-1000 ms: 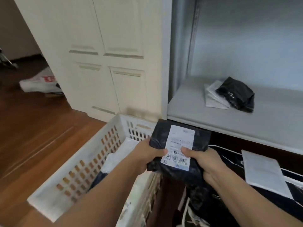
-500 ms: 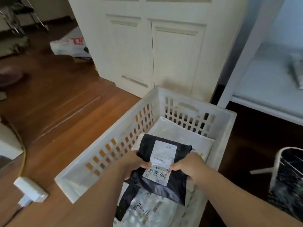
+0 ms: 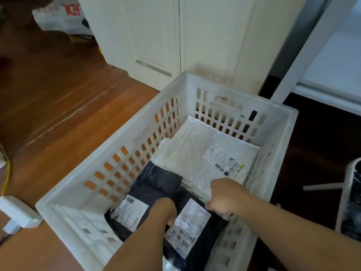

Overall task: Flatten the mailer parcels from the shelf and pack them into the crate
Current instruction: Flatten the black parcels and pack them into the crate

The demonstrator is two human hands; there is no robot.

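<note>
A white slotted crate [image 3: 230,89] stands on the wooden floor below me. Inside its near end lies a black mailer parcel [image 3: 201,237] with a white label facing up. My left hand [image 3: 166,211] grips its left edge and my right hand [image 3: 224,196] grips its upper right corner, both low inside the crate. A second black mailer [image 3: 154,184] with its own label lies just to the left, partly under my left hand. A large white mailer [image 3: 195,153] lies flat across the far half of the crate.
White cabinet doors [image 3: 156,36] rise behind the crate. A white shelf edge [image 3: 328,98] shows at the right. A white plug block [image 3: 17,214] lies on the floor at left, a plastic bag [image 3: 60,18] farther back, and a white frame with dark items [image 3: 351,202] at far right.
Both hands carried the black labelled mailer from in front of the shelf down into the crate, and it now lies low in the near end. My view has tilted down over the crate.
</note>
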